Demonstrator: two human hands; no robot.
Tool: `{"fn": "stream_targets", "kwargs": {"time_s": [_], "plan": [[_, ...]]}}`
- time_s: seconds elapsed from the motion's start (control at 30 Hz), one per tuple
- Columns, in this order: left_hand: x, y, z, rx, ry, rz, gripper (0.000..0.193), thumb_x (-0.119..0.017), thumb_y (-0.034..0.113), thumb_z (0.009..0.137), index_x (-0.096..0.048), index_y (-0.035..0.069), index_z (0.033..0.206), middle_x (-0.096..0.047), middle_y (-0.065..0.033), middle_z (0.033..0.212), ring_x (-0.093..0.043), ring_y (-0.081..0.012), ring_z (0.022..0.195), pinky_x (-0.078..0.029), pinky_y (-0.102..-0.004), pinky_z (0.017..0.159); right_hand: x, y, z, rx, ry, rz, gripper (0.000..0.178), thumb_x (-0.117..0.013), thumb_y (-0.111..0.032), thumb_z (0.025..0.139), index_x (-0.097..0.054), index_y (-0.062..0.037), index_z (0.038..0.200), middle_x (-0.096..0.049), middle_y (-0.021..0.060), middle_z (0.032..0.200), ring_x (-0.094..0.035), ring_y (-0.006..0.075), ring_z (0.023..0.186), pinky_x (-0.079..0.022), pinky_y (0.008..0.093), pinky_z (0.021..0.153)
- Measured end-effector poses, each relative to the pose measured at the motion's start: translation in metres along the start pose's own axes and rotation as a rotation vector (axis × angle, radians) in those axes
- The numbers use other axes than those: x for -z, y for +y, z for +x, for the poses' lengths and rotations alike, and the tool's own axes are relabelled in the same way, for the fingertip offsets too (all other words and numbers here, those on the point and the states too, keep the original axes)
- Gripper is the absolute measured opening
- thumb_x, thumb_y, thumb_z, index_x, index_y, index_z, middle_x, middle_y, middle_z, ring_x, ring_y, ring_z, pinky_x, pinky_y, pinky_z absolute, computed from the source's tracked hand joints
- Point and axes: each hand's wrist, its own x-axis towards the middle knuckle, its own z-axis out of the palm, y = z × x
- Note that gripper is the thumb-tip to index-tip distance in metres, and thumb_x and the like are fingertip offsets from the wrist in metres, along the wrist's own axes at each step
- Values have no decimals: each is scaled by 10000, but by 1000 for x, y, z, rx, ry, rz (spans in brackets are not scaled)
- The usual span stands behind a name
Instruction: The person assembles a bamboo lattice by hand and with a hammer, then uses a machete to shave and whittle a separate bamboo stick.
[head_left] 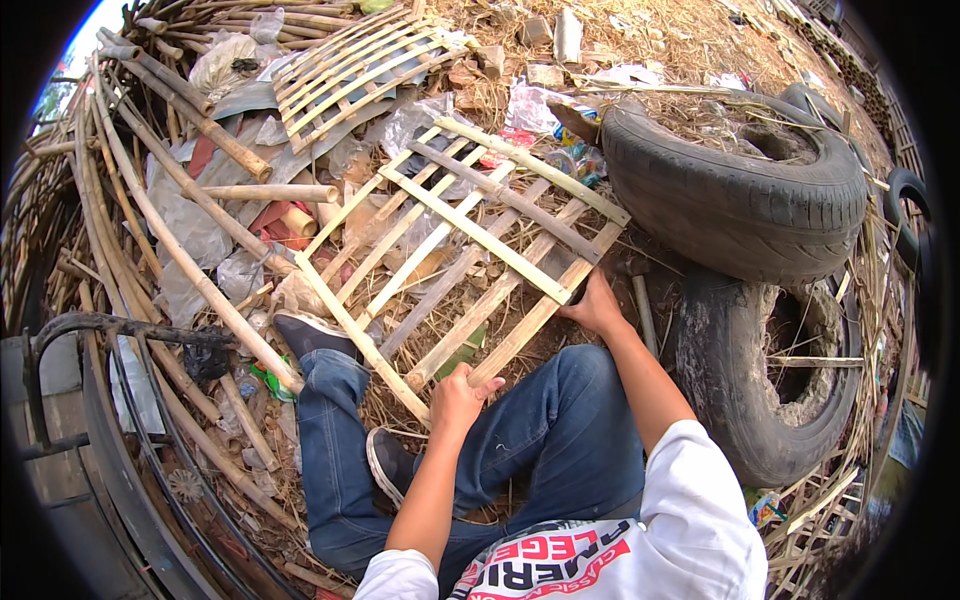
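A bamboo lattice frame [470,235] of crossed pale slats lies tilted in front of me, its near edge over my knees in blue jeans [540,420]. My left hand [458,398] grips the near corner of the frame, fingers wrapped over a slat. At the right corner, my right hand [596,305] is closed on the end of a slat. My left foot in a dark shoe [312,333] rests under the frame's left side.
Two worn tyres [735,195] [770,380] lie to the right. A second bamboo lattice [350,70] and long bamboo poles [190,260] lie at the back left among plastic sheets and litter. A dark metal rail [100,325] curves at the left.
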Motion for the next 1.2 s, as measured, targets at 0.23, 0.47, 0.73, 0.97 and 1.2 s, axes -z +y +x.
{"fn": "stream_targets", "kwargs": {"time_s": [0.23,0.47,0.73,0.97,1.2], "plan": [[-7,-9,2,31,36,-45,783,-585,759,678,-605,2,876,-635,-250,749,-625,-443,792,-482,-516,659,-4,-7,-7,147,-19,11,1127,-870,-265,491,-240,17,1382,-455,265,1293,-470,418,1195,-410,411,1004],[-8,-4,4,83,32,-45,740,-601,729,692,-605,6,850,-637,-225,725,-629,-427,759,-488,-496,658,-10,-2,-7,250,-204,-112,1129,-876,-288,471,-269,47,1363,-438,296,1296,-470,447,1176,-423,424,985],[-2,-4,-1,100,91,-77,705,-573,704,744,-597,7,849,-627,-230,703,-622,-433,736,-485,-491,647,-7,-37,6,227,-245,-108,1129,-869,-253,475,-265,44,1382,-450,279,1310,-448,423,1218,-398,407,1024],[-23,10,22,162,103,-89,655,-575,666,779,-599,12,801,-638,-222,707,-630,-431,742,-482,-498,642,-2,-21,12,152,-241,-11,1114,-885,-277,467,-284,42,1350,-472,263,1283,-468,413,1199,-409,403,1004],[-36,8,32,197,150,-98,604,-616,622,784,-581,21,738,-624,-198,675,-622,-416,716,-470,-485,632,-12,-26,5,122,-200,-105,1111,-900,-313,464,-302,58,1324,-510,282,1210,-521,421,1113,-436,431,960]]}}
